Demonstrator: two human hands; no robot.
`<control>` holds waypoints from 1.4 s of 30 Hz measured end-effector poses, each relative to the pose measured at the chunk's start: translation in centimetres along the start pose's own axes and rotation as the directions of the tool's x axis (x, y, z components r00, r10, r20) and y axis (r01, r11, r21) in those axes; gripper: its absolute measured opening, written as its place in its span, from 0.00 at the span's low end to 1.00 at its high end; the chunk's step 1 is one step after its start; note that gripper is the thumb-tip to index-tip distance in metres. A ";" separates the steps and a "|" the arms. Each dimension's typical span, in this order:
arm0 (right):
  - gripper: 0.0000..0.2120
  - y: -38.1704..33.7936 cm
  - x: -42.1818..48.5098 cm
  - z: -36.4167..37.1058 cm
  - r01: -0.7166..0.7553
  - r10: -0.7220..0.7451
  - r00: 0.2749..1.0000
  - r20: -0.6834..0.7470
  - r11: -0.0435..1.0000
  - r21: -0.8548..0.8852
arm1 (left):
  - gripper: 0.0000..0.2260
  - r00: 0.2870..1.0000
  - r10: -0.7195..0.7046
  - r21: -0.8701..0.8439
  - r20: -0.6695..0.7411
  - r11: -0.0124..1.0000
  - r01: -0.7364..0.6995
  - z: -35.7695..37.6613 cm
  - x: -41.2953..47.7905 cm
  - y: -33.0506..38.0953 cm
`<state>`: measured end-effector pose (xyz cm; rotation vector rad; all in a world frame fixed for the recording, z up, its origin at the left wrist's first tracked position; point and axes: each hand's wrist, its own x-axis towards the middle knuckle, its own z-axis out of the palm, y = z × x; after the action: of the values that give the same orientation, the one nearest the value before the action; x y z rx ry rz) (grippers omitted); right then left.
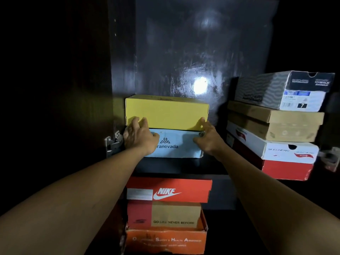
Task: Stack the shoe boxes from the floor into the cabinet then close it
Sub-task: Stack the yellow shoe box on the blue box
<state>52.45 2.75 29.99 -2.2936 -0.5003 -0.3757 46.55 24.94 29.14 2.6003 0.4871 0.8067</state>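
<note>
Evidently the yellow cardboard shoe box (pixel 167 111) sits on the pale blue cardboard shoe box (pixel 176 146) on the dark cabinet shelf (pixel 184 166). The left hand (pixel 138 134) and right hand (pixel 207 138) are apart, fingers pressed flat against its lower front corners, gripping nothing. An even push from both sides should seat it square and flush. Counted: two boxes between the hands, three in the lower stack (pixel 169 190) beneath them, and at least three in the side stack (pixel 276 122) right of the right hand.
</note>
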 end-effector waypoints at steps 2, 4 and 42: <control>0.35 -0.2 0.0 -0.8 -0.018 0.015 0.999 0.042 0.998 0.061 | 0.33 0.999 -0.016 -0.003 0.044 1.000 0.016 -0.5 -0.1 0.2; 0.25 -0.1 -0.3 -1.3 -0.013 0.005 0.998 0.065 0.994 0.109 | 0.36 0.998 -0.010 -0.018 0.066 1.000 0.011 -1.2 -0.3 0.3; 0.40 9.8 -70.4 -28.4 -0.866 0.804 0.454 -0.384 0.500 0.023 | 0.33 0.288 0.762 -0.675 0.580 0.647 -0.354 -3.0 -56.1 30.5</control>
<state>-8.33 -41.05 14.52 -2.2405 0.9182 -0.2988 7.74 -24.79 18.88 2.2917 -0.9185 -0.2958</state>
